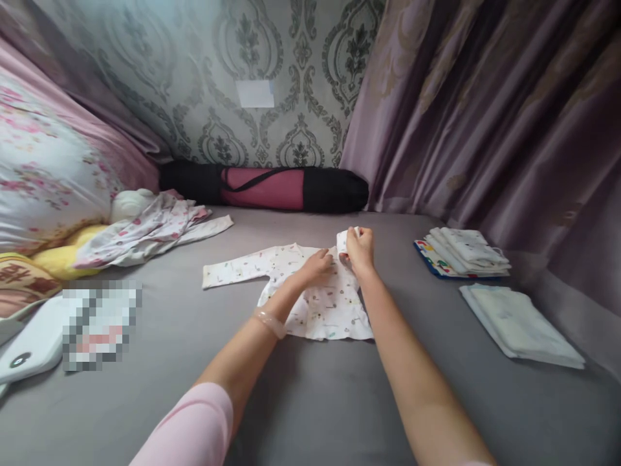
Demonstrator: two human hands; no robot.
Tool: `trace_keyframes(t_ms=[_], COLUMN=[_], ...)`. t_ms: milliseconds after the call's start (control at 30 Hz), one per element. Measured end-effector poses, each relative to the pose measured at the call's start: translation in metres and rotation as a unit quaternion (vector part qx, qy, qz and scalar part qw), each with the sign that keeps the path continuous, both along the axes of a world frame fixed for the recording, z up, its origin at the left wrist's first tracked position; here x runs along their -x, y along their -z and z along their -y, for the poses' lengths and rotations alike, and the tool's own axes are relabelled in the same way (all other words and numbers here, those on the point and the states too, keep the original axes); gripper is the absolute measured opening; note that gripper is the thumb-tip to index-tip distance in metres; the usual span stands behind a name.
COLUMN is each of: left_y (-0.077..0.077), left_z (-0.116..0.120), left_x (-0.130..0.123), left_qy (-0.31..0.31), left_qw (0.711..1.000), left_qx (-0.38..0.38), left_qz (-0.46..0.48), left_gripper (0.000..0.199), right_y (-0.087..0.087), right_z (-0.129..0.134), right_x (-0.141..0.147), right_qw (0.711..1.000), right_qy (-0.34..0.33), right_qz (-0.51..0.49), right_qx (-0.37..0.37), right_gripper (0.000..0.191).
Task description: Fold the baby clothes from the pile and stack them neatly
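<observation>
A small white printed baby shirt lies spread on the grey bed sheet, its left sleeve stretched out flat. My left hand rests on the upper middle of the shirt with the fingers laid out over the fabric. At the shirt's right shoulder, my right hand is closed around the other sleeve, which is lifted and bunched in the fingers. My right forearm hides part of the shirt's right edge.
Folded clothes are stacked at the right, with a folded pale cloth nearer me. A black and maroon long bag lies along the wall. Crumpled printed clothing, a floral pillow and a white object are at the left.
</observation>
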State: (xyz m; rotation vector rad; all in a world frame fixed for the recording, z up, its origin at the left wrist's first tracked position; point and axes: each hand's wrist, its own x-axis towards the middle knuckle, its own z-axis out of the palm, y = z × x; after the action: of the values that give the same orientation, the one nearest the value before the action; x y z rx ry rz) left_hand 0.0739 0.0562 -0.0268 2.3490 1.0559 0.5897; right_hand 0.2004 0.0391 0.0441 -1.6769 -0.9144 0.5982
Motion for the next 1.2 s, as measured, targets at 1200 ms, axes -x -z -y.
trace_keyframes(t_ms=[1200], left_y=[0.01], left_z=[0.006], left_x=[0.066], left_qy=[-0.219], left_qw=[0.971], left_qx=[-0.085], left_qz=[0.049], left_gripper=[0.038], right_y=[0.055], right_z=[0.025], right_x=[0.043], right_qw=[0.833], right_qy=[-0.285], right_qz=[0.467], right_qx=[0.08], right_gripper=[0.049])
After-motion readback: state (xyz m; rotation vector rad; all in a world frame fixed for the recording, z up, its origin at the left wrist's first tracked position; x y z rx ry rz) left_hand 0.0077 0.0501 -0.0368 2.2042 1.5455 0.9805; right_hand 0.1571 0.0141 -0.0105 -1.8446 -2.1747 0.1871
